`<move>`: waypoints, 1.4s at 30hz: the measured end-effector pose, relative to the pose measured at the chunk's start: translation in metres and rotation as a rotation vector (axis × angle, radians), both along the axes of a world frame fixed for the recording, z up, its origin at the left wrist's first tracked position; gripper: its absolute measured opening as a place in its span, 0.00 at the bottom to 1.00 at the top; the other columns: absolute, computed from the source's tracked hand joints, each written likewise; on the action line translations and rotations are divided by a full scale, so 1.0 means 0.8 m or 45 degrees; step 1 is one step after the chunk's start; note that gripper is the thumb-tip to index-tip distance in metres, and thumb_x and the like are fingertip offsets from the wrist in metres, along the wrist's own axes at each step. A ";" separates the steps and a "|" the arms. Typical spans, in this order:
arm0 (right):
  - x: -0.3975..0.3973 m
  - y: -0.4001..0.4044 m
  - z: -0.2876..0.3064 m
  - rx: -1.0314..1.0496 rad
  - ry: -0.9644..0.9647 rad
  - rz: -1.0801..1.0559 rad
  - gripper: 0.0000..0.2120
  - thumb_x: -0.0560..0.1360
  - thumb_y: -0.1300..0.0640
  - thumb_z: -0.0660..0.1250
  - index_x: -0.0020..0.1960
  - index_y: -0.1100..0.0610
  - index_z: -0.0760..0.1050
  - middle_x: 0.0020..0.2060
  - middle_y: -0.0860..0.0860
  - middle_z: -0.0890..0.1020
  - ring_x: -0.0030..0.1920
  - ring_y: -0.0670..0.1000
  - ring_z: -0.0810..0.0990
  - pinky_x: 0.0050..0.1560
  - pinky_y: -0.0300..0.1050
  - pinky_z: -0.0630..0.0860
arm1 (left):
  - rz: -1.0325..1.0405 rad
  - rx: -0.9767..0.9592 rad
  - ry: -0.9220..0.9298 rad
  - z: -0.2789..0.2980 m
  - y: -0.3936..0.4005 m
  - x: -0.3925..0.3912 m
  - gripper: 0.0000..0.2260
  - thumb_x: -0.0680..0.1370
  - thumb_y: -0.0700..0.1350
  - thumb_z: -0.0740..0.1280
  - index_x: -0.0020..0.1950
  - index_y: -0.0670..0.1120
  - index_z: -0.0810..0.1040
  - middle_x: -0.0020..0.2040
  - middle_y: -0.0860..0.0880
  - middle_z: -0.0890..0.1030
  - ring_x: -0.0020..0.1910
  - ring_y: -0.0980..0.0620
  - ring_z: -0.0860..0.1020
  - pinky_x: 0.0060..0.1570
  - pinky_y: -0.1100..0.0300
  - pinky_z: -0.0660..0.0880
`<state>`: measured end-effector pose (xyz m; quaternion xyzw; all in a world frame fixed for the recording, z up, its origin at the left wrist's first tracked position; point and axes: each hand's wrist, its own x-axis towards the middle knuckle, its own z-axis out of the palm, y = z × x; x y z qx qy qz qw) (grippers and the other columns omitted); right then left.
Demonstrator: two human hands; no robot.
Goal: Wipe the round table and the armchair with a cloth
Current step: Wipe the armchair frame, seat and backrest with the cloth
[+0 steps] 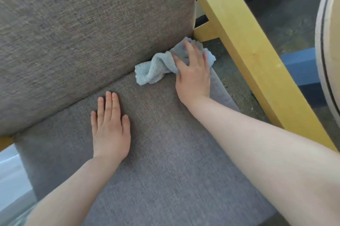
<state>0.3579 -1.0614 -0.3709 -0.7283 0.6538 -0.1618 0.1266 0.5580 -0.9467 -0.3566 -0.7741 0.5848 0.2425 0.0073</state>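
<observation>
Our right hand (193,73) presses a bunched cloth (156,68) into the armchair (165,152) seat's back corner. Our left hand (110,130) lies flat, holding nothing. We should flatten the cloth for fuller contact.

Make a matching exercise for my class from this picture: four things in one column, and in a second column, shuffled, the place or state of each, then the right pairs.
Column one:
1. cloth
2. left hand
3. right hand
4. wooden armrest

Column two:
A. flat on the seat cushion, fingers straight, holding nothing
B. yellow, running along the right side of the armchair
C. light blue, bunched where the seat meets the backrest
D. pressing on the cloth near the seat's back right corner

Pairs: 1-C, 2-A, 3-D, 4-B
</observation>
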 end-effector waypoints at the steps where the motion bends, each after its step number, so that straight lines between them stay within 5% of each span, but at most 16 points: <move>1: 0.007 -0.001 0.003 0.029 0.004 -0.109 0.24 0.74 0.63 0.66 0.69 0.51 0.72 0.70 0.59 0.68 0.72 0.61 0.63 0.74 0.61 0.55 | 0.016 -0.003 0.000 0.001 -0.002 -0.002 0.27 0.83 0.44 0.55 0.80 0.45 0.48 0.80 0.50 0.47 0.79 0.50 0.44 0.76 0.51 0.40; 6: 0.030 -0.016 0.012 0.237 -0.020 -0.494 0.32 0.77 0.48 0.64 0.76 0.55 0.58 0.73 0.60 0.61 0.75 0.59 0.55 0.75 0.57 0.53 | 0.024 -0.013 0.049 0.003 -0.029 -0.018 0.28 0.83 0.46 0.54 0.80 0.46 0.46 0.80 0.52 0.44 0.79 0.53 0.42 0.75 0.54 0.38; 11: 0.066 -0.044 0.013 0.395 0.052 -0.661 0.32 0.78 0.46 0.59 0.76 0.59 0.55 0.75 0.57 0.58 0.77 0.56 0.50 0.76 0.51 0.45 | 0.043 -0.008 0.076 0.005 -0.049 -0.040 0.28 0.83 0.47 0.54 0.80 0.45 0.46 0.81 0.50 0.45 0.79 0.52 0.42 0.75 0.54 0.39; 17: 0.043 -0.013 0.013 0.141 -0.032 -0.036 0.19 0.74 0.59 0.62 0.63 0.62 0.74 0.60 0.57 0.78 0.62 0.59 0.74 0.66 0.50 0.61 | 0.017 0.010 0.078 0.005 -0.046 -0.037 0.28 0.83 0.47 0.54 0.80 0.44 0.48 0.81 0.48 0.48 0.79 0.51 0.44 0.76 0.54 0.39; 20: 0.022 0.016 0.006 0.116 -0.088 0.413 0.23 0.72 0.56 0.59 0.66 0.59 0.74 0.65 0.55 0.77 0.68 0.53 0.72 0.71 0.50 0.57 | 0.031 0.007 0.073 0.005 -0.047 -0.038 0.26 0.82 0.46 0.57 0.79 0.43 0.56 0.80 0.45 0.55 0.79 0.47 0.49 0.77 0.53 0.41; 25: -0.012 -0.020 0.008 0.229 -0.013 -0.221 0.27 0.77 0.52 0.61 0.74 0.54 0.62 0.73 0.51 0.66 0.74 0.53 0.60 0.74 0.48 0.53 | -0.016 -0.020 0.071 0.003 -0.044 -0.034 0.28 0.83 0.48 0.54 0.80 0.45 0.45 0.81 0.50 0.45 0.79 0.52 0.42 0.75 0.56 0.39; 30: 0.050 -0.044 0.017 0.259 -0.137 -0.608 0.16 0.74 0.56 0.64 0.61 0.55 0.70 0.65 0.50 0.72 0.72 0.52 0.61 0.66 0.48 0.56 | 0.002 -0.028 0.080 0.001 -0.045 -0.039 0.28 0.83 0.47 0.54 0.80 0.45 0.46 0.81 0.49 0.46 0.79 0.52 0.43 0.75 0.55 0.39; 32: 0.054 -0.025 0.019 0.182 -0.203 -0.442 0.14 0.70 0.60 0.66 0.56 0.57 0.73 0.60 0.53 0.76 0.67 0.56 0.69 0.61 0.48 0.61 | -0.017 -0.001 0.084 0.003 -0.046 -0.035 0.28 0.83 0.48 0.54 0.80 0.45 0.46 0.81 0.49 0.45 0.79 0.52 0.43 0.75 0.56 0.39; 34: 0.045 0.013 0.014 0.130 -0.182 0.048 0.17 0.69 0.61 0.67 0.57 0.59 0.76 0.60 0.56 0.78 0.64 0.58 0.72 0.62 0.48 0.64 | -0.042 -0.001 0.095 0.005 -0.044 -0.030 0.27 0.83 0.47 0.54 0.80 0.45 0.48 0.81 0.49 0.48 0.79 0.51 0.44 0.76 0.56 0.40; 36: 0.018 0.025 0.005 0.114 -0.060 0.313 0.22 0.72 0.56 0.60 0.65 0.57 0.73 0.68 0.53 0.73 0.71 0.55 0.67 0.70 0.50 0.59 | -0.074 -0.009 0.103 0.009 -0.043 -0.023 0.27 0.83 0.47 0.55 0.81 0.46 0.50 0.81 0.49 0.49 0.79 0.52 0.44 0.76 0.57 0.40; 40: 0.036 0.011 0.012 0.365 0.124 -0.195 0.27 0.79 0.49 0.54 0.77 0.49 0.56 0.78 0.50 0.53 0.78 0.52 0.46 0.76 0.55 0.40 | -0.180 -0.007 -0.014 0.004 -0.039 -0.004 0.27 0.84 0.52 0.51 0.80 0.50 0.44 0.80 0.55 0.43 0.79 0.54 0.41 0.75 0.55 0.39; 42: 0.087 0.041 0.021 0.414 0.135 -0.047 0.28 0.79 0.45 0.53 0.78 0.48 0.53 0.78 0.51 0.50 0.78 0.53 0.42 0.74 0.58 0.35 | -0.148 0.021 -0.054 -0.001 -0.026 0.006 0.27 0.83 0.51 0.51 0.80 0.49 0.47 0.80 0.52 0.46 0.79 0.52 0.43 0.75 0.53 0.39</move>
